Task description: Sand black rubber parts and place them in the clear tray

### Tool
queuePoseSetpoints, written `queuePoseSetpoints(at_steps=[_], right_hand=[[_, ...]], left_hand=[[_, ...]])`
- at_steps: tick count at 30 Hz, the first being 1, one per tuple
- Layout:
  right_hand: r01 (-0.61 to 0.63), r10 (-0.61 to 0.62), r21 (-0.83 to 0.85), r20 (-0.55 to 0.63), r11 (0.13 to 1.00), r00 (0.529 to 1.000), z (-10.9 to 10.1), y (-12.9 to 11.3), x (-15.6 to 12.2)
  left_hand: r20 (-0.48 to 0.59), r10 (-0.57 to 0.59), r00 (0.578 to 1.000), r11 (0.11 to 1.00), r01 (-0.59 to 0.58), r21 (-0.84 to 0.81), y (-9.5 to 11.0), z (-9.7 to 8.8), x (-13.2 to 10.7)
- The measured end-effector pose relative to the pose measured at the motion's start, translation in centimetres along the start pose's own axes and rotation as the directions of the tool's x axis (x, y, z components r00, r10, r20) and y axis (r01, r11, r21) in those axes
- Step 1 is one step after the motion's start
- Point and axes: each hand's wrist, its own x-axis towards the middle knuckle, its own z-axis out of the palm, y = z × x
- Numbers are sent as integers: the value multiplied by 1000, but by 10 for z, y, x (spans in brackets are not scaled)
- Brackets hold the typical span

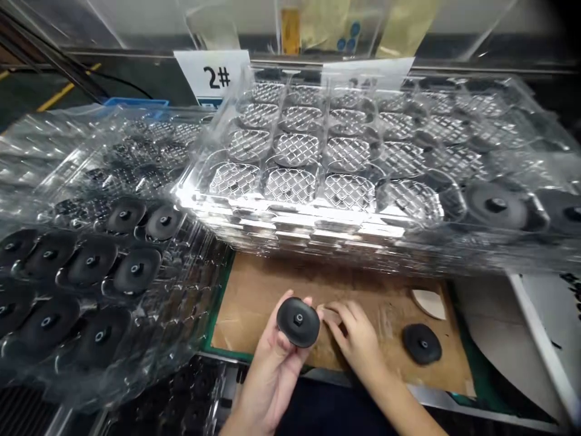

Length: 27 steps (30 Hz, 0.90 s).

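Black disc (297, 324), round and shiny-edged, sits in your left hand (278, 375), just over the near side of the brown cardboard (254, 290). Its little knob (299, 318) faces up at you. Your left fingers are wrapped round the disc from behind and below, clamped on its rim. Your right hand (361, 345) is over the cardboard too, with its thumb and pointing finger bent close together by the disc's right edge. I cannot tell if they pinch something small or just touch that edge.

On the right part of the cardboard lies another black disc (422, 344) — a pale curved piece (429, 304) rests just behind it. Clear trays with mesh pockets (290, 227) are piled up past the far side of the cardboard. More trays (195, 290), with black discs in them, stand left of the cardboard.

What could go wrong? If your left fingers go loose, the disc may slip and bump the cardboard — or slide off its near edge. If your right fingers push too hard on one side, the disc may tip and turn.
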Motion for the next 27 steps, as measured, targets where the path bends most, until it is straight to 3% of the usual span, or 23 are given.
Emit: queuePoseSetpoints(at_steps=[3, 6, 10, 12, 14, 16, 18, 20, 22, 25, 27], right_hand=[[37, -39, 19, 67, 999, 997, -2, -4, 4], [29, -33, 51, 78, 998, 996, -22, -13, 20], [31, -31, 129, -2, 991, 1000, -58, -55, 41], [188, -186, 182, -27, 965, 982, -69, -82, 45], [303, -323, 215, 66, 928, 944, -75, -102, 45], [306, -362, 242, 238, 921, 901, -77, -113, 45], [273, -338, 232, 313, 934, 888, -76, -117, 47], [301, -332, 171, 192, 938, 924, -74, -119, 49], [357, -374, 155, 96, 921, 923, -75, -119, 46], [374, -423, 238, 208, 896, 882, -88, -113, 32], [318, -376, 235, 272, 919, 886, -99, -104, 21]], left_hand=[[-43, -2, 999, 1000, 1, -13, 3, 4, 10], [-67, -27, 997, 999, 26, -19, 6, 10, 18], [-88, -43, 995, 999, 43, -5, 8, 19, 23], [-90, -73, 993, 997, 75, 14, 10, 22, 23], [-88, -121, 989, 991, 125, 38, 13, 25, 22], [-108, -132, 985, 989, 138, 44, 15, 28, 20], [-136, -118, 984, 991, 125, 46, 16, 31, 18], [-126, -128, 984, 989, 135, 53, 15, 35, 16], [-105, -155, 982, 984, 162, 68, 14, 39, 13], [-72, -186, 980, 978, 192, 83, 17, 40, 9], [-27, -210, 977, 973, 212, 93, 19, 39, 6]])
